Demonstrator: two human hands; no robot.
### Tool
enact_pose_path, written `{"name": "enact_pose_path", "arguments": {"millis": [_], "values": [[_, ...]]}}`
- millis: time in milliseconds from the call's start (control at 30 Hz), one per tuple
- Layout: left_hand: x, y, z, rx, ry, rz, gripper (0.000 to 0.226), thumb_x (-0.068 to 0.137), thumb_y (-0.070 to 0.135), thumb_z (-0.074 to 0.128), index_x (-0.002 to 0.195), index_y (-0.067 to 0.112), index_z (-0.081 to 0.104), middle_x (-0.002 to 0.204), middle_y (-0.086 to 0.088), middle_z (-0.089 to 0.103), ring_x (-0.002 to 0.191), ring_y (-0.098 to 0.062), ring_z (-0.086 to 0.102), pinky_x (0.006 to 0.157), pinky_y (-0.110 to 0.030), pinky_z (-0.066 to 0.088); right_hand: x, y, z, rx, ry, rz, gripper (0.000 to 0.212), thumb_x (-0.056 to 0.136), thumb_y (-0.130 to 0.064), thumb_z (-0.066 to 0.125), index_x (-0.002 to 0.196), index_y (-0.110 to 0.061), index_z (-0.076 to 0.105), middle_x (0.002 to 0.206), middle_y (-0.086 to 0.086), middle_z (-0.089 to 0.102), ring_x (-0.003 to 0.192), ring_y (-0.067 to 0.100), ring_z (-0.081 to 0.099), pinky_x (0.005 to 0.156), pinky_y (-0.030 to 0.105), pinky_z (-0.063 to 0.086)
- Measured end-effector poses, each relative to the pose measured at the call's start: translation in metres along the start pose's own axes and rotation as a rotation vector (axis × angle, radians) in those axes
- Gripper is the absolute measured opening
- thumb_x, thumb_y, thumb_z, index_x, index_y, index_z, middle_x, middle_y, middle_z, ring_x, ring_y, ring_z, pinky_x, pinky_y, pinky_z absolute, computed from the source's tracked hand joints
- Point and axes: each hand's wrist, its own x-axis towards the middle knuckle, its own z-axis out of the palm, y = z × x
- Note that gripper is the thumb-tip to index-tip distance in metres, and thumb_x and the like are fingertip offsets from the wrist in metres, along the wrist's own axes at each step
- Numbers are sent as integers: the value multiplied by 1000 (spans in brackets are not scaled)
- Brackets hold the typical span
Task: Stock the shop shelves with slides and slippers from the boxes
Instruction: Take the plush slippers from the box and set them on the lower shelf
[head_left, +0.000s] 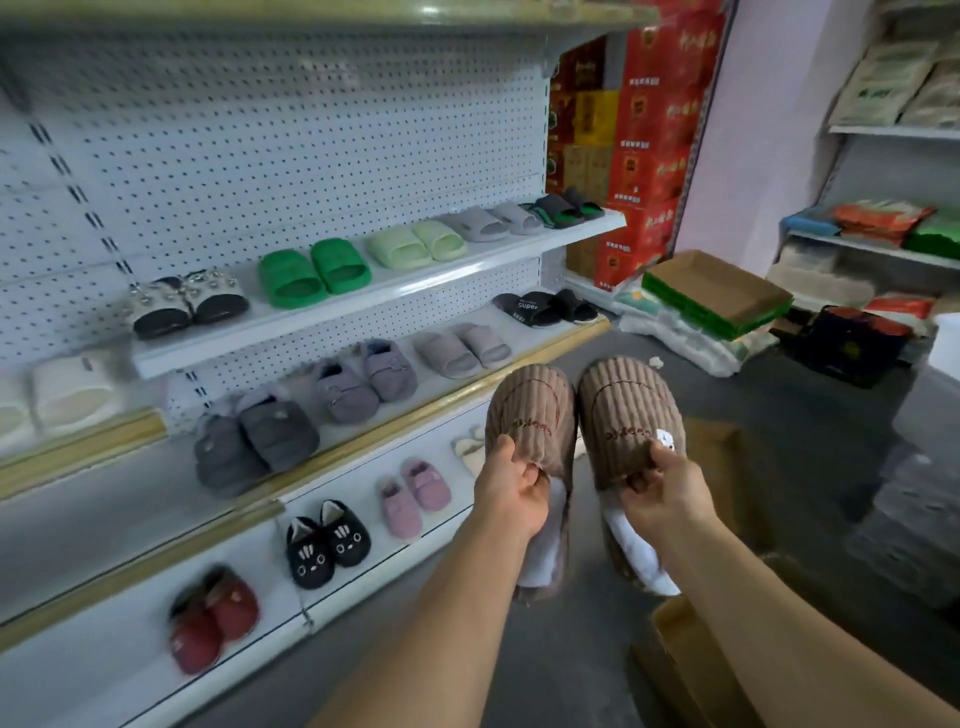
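Observation:
I hold a pair of brown ribbed slippers with white lining above the floor, toes pointing away. My left hand (511, 491) grips the left slipper (530, 410) at its opening. At the opening of the right slipper (626, 410) my right hand (667, 493) grips in the same way. The white shelving (363, 296) stands to my left. Its upper shelf carries slides, among them a green pair (311, 275). The middle shelf carries grey slippers (260, 441). Black cat slippers (327, 543) and pink slippers (413, 496) lie on the bottom shelf.
An open cardboard box (691, 654) sits on the floor by my right arm. A flat green-edged carton (719, 296) lies on white sacks ahead. Red cartons (654, 135) are stacked at the shelving's end. Another shelf unit with bags (883, 228) stands at the right.

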Motion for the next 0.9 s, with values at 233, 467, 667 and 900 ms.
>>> {"name": "enact_pose_path", "arguments": {"millis": [233, 467, 667, 900], "values": [[-23, 56, -62, -41, 83, 122, 38, 104, 21, 43, 138, 5, 49, 134, -13, 59, 129, -28, 51, 98, -32, 39, -36, 59, 50, -107, -114, 86, 43, 95, -15, 55, 136, -8, 47, 129, 20, 55, 92, 36, 60, 53, 39, 52], [-40, 122, -141, -88, 155, 170, 39, 104, 24, 42, 136, 3, 48, 136, -17, 57, 112, -28, 58, 88, -34, 42, -77, 131, 100, -205, -183, 204, 37, 98, -14, 48, 133, -3, 47, 134, 20, 53, 113, 37, 55, 82, 47, 50], [-53, 192, -222, -183, 183, 142, 47, 105, 25, 38, 147, 3, 38, 152, -21, 28, 142, -35, 32, 110, -39, 33, -98, 231, 143, -310, -209, 248, 41, 98, -16, 48, 137, -2, 45, 134, 20, 53, 115, 37, 54, 63, 42, 49], [-37, 314, -373, -200, 175, 98, 49, 104, 31, 41, 143, 2, 44, 146, -18, 47, 136, -33, 42, 103, -43, 38, -115, 363, 215, -504, -242, 271, 37, 96, -20, 51, 132, -9, 52, 116, 14, 60, 85, 28, 59, 58, 38, 49]]}}
